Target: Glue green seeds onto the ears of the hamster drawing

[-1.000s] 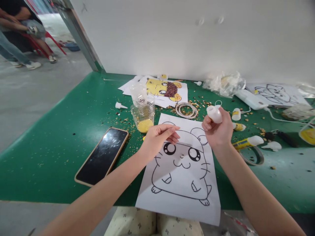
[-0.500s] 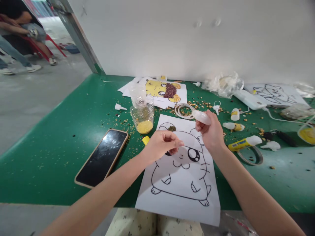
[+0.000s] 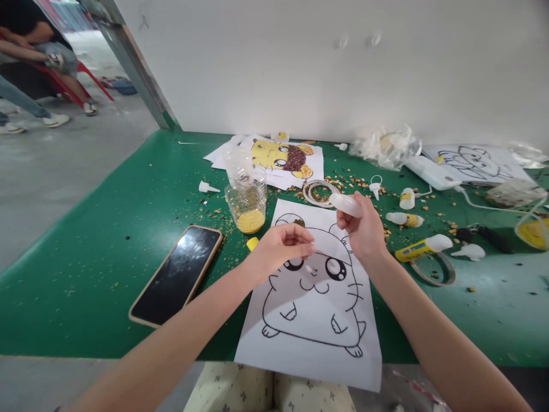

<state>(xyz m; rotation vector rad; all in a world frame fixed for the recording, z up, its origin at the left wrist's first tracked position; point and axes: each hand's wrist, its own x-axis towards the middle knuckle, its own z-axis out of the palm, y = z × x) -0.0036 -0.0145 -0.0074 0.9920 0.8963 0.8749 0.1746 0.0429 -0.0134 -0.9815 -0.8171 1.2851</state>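
A line drawing of a hamster on white paper [image 3: 309,337] lies in front of me, with a small dark patch of grains [image 3: 299,222] in its left ear. My left hand [image 3: 281,252] hovers over the left eye, thumb and fingertips pinched together. A faint pale sliver shows at the fingertips, too indistinct to name. My right hand [image 3: 364,229] is wrapped round a small white bottle [image 3: 345,204], tilted above the drawing's right ear. Near my left wrist stands a clear plastic jar [image 3: 246,200] with yellow grains inside.
A phone [image 3: 176,274] lies left of the paper. To the right are a glue stick [image 3: 422,247], a tape roll [image 3: 435,270], small bottles [image 3: 405,220] and a white power bank [image 3: 433,173]. Behind is a decorated hamster picture [image 3: 281,157] among scattered grains. People sit at far left.
My right hand has moved slightly left with the bottle. My left fingers have straightened a little in their pinch. The whole view has shifted slightly.
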